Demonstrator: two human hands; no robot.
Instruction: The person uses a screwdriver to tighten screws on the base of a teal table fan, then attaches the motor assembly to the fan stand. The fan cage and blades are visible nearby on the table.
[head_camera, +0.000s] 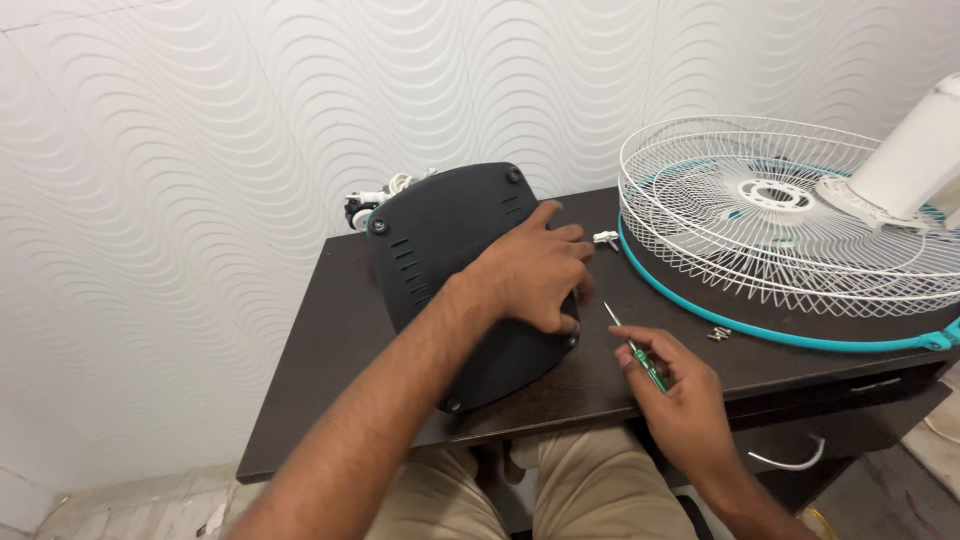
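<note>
Pressing flat on the dark fan base (455, 270), the left hand (535, 280) lies open, fingers spread. Just right of it, the right hand (680, 395) grips a green screwdriver (632, 348). Loose screws (718, 334) lie beyond, by the grille (780, 220), suggesting disassembly partly done.

The fan base (450, 270) lies on the table (330, 370), near its left edge, reaching from the back edge almost to the front edge. The left hand (535, 275) rests on top of the base, on its right part. Right of the base, near the front edge, the right hand (680, 395) holds a screwdriver (632, 347) whose tip points toward the base. The fan grille (790, 225) lies on the right end of the table. A small clip (606, 238) lies between base and grille near the back edge. What seems to be a few screws (718, 334) lies just before the grille.
</note>
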